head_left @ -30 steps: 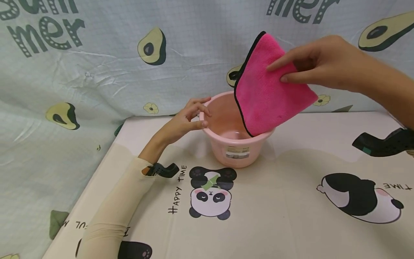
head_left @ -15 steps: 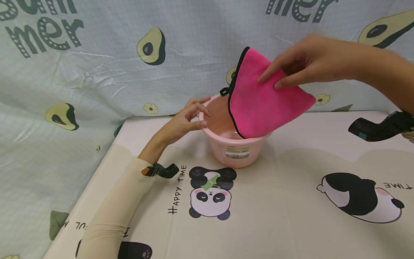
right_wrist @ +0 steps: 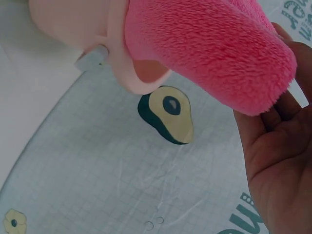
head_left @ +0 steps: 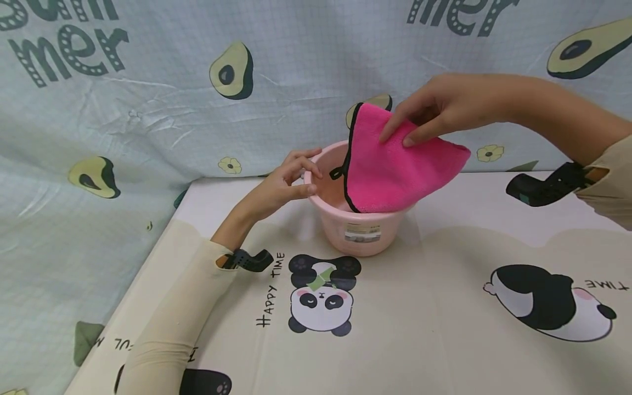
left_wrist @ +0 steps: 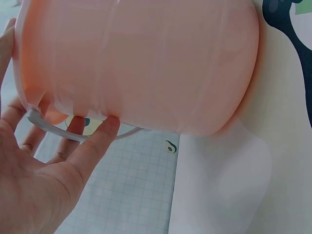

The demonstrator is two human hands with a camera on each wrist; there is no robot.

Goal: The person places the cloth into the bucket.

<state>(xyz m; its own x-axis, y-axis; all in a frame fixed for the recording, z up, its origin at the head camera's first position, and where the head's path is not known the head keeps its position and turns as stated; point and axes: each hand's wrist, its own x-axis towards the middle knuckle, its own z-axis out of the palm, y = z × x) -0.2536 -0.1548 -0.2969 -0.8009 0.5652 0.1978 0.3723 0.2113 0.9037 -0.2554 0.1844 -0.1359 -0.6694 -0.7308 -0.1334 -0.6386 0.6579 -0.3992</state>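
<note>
A pink plastic bucket (head_left: 362, 230) stands upright at the back of the table, a paper label on its front. My left hand (head_left: 281, 184) grips the bucket's left rim, fingers over the edge and thumb on the outer wall; in the left wrist view a grey handle (left_wrist: 53, 130) passes by those fingers. My right hand (head_left: 449, 109) pinches a folded bright pink towel (head_left: 390, 170) with black edging and a small black loop. The towel's lower part lies inside the bucket, against the front right rim. In the right wrist view its fluffy fold (right_wrist: 214, 53) shows beside my palm.
A pale cloth printed with pandas covers the table (head_left: 395, 329). Behind it hangs a light blue curtain (head_left: 163, 109) with avocado prints, close to the bucket's back. Black wrist cameras (head_left: 545, 185) sit on both forearms.
My right hand has moved down and to the left, lowering the towel further into the bucket. The towel's black loop has come into view. My left hand and the bucket have stayed in place.
</note>
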